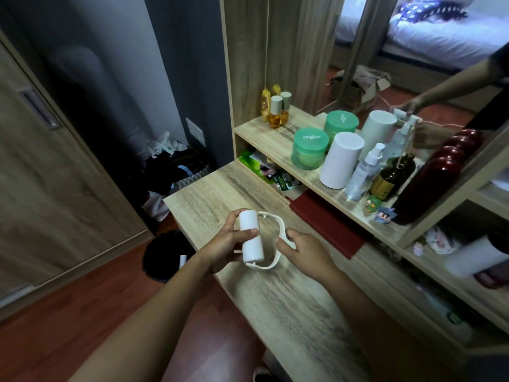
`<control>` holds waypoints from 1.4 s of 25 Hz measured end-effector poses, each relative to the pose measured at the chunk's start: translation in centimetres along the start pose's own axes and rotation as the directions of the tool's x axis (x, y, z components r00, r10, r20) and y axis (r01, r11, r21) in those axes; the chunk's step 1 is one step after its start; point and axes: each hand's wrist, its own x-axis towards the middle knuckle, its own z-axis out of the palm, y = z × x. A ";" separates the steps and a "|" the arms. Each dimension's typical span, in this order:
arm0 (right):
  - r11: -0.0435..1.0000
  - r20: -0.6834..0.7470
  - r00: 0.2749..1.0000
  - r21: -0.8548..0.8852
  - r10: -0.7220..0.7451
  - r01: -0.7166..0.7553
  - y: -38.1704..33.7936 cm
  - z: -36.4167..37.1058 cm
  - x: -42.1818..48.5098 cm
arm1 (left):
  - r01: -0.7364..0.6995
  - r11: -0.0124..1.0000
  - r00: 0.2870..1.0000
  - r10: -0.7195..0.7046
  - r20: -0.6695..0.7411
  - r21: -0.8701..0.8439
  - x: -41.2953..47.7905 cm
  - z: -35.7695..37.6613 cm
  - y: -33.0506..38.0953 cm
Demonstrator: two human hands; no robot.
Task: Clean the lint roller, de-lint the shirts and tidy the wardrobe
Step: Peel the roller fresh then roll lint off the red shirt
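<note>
Your left hand point(228, 241) grips the white cylindrical lint roller point(250, 235) round its paper roll, thumb across the front, fingers curled behind. The roll stands almost upright, tilted slightly, held just above the pale wood-grain desk point(289, 299). Your right hand point(303, 249) sits just beside it, thumb and fingers pinching the roller's thin curved white plastic handle point(265, 266), which loops round the right side of the roll. So both hands are close together, each clamped on its own part of the roller.

Behind your hands, a flat dark red book point(327, 224) lies at the back edge of the desk. On the shelf above it stand two round green jars point(309, 150), a tall white cylinder point(341, 161), a clear spray bottle point(363, 172) and a brown glass bottle point(394, 175). Down on the red-brown floor to your left, a black round bin point(165, 255) stands against the desk's edge.
</note>
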 end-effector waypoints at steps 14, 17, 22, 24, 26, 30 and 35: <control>0.978 0.106 0.988 0.167 0.109 -0.126 -2.6 1.2 0.2 | -0.114 0.988 0.977 0.092 -0.192 -0.106 0.0 1.8 -1.0; 0.982 0.050 0.987 0.106 0.155 -0.160 -3.5 1.4 0.3 | -0.145 0.989 0.952 0.131 -0.277 -0.032 -0.1 2.1 -0.6; 0.975 -0.022 0.976 0.068 0.215 -0.213 -4.2 1.9 0.4 | -0.182 0.983 0.949 0.174 -0.262 -0.009 -0.5 2.0 0.2; 0.968 -0.013 0.974 0.118 0.225 -0.222 -4.2 1.9 0.6 | -0.206 0.978 0.948 0.193 -0.254 -0.026 -0.6 2.0 0.2; 0.971 -0.073 0.970 0.085 0.230 -0.224 -4.7 1.6 0.8 | -0.220 0.974 0.946 0.201 -0.254 -0.047 -0.7 2.1 0.2; 0.965 -0.223 0.944 -0.046 0.243 -0.259 -6.3 0.8 0.7 | -0.200 0.979 0.952 0.186 -0.242 -0.037 -0.3 1.9 0.7; 0.971 -0.259 0.942 -0.052 0.214 -0.235 -7.6 -0.2 1.5 | -0.238 0.971 0.952 0.234 -0.197 0.003 -0.4 1.4 1.8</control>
